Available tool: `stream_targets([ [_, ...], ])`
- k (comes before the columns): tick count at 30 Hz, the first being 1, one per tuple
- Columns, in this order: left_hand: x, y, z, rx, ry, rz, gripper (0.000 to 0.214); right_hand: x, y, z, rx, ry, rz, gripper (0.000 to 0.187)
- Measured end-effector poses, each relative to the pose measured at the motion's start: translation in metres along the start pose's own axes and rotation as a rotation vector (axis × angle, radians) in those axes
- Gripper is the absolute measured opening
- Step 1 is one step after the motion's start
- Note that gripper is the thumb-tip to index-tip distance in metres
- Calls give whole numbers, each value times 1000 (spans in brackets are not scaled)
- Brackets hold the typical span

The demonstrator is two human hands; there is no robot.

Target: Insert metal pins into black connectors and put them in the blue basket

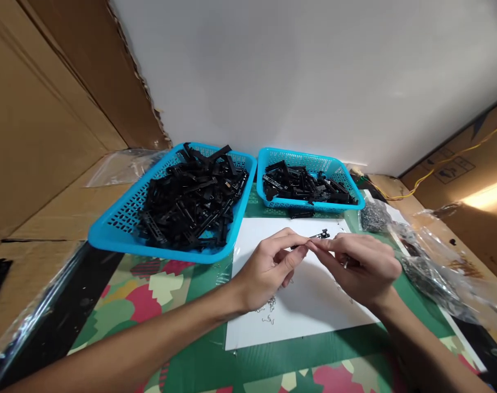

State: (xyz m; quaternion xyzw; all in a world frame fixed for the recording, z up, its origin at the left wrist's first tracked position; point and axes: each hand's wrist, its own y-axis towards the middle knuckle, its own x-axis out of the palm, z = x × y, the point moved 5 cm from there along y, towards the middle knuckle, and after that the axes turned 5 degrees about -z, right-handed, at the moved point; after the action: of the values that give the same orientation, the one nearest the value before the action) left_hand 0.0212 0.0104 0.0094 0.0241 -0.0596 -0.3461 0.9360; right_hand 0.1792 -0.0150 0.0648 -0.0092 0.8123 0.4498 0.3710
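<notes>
My left hand (275,265) is closed, thumb and forefinger pinching one end of a small black plastic part (321,235) above the white sheet (309,295). My right hand (357,262) meets it from the other side, its fingertips pressed against the same part. A short shiny metal piece (345,263) shows among the curled right fingers. Much of the black part is hidden behind the fingers. Below my left hand, several tiny bent metal pieces (268,319) lie scattered on the sheet.
A large blue basket (166,252) heaped with black plastic parts stands left. Behind the sheet is a smaller blue basket (309,204) of similar parts. Clear plastic bags (424,273) with small metal pieces lie right. Cardboard (39,109) borders the left side, a white wall (293,71) the back.
</notes>
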Motion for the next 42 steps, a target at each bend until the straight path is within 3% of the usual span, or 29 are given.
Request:
stream_targets([
  [6, -2, 1, -1, -1, -42, 21, 29, 8, -8, 5, -108, -129, -128, 16],
  [11, -7, 3, -6, -8, 46, 113, 26, 13, -14, 5, -169, -172, -213, 37],
  [14, -10, 2, -7, 5, 179, 156, 26, 12, -11, 2, -55, -65, -195, 32],
  [18, -10, -1, -2, 50, 422, 189, 22, 10, -9, 10, 341, 96, -151, 12],
  [23, -5, -2, 2, 95, 633, 166, 19, 16, -11, 16, 575, 173, -245, 16],
  [29, 4, -6, 2, 163, 809, 104, 18, 22, -11, 8, 646, 180, -358, 26],
  [35, 2, -7, 1, 158, 787, 145, 18, 21, -12, 8, 627, 174, -419, 26],
  [42, -12, 2, -5, 57, 542, 188, 28, -1, -19, 39, 546, -38, -266, 23],
])
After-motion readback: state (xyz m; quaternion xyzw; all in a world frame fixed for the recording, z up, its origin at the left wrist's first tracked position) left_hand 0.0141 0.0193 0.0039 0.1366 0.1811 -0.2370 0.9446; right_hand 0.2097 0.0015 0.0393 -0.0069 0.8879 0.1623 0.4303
